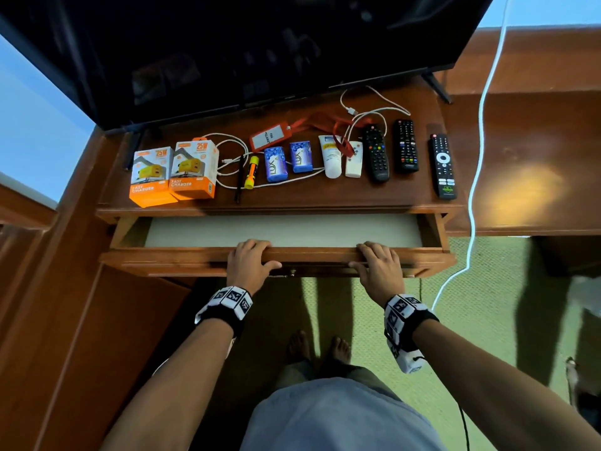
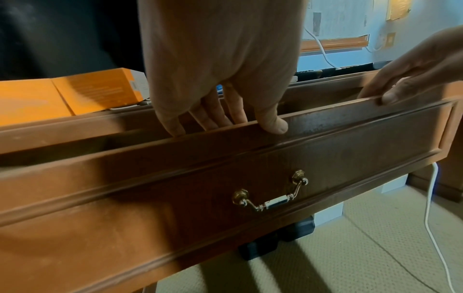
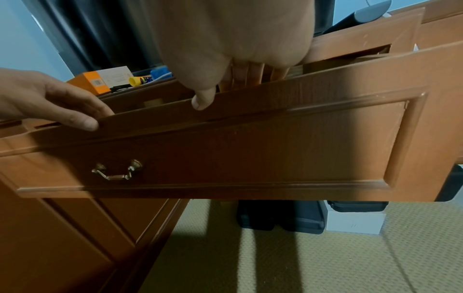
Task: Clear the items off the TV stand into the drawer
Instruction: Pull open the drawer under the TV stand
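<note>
The wooden drawer [image 1: 312, 253] stands partly pulled out under the TV stand top [image 1: 292, 196], its pale floor bare. My left hand [image 1: 250, 258] grips the drawer front's top edge, fingers hooked inside and thumb outside. My right hand [image 1: 377, 262] grips the same edge further right in the same way. On the stand lie two orange charger boxes [image 1: 172, 172], a yellow torch [image 1: 252, 172], two blue soap bars [image 1: 287, 161], a white tube [image 1: 332, 156], a small white remote [image 1: 353, 159], three black remotes [image 1: 406, 146], a red badge holder [image 1: 270, 136] and white cables [image 1: 234, 151].
A large dark TV [image 1: 244, 50] overhangs the back of the stand. A white cord [image 1: 474, 177] hangs down at the right to the green carpet [image 1: 487, 304]. The brass drawer handle [image 2: 270, 195] sits on the front panel. Dark cases [image 3: 280, 218] lie under the stand.
</note>
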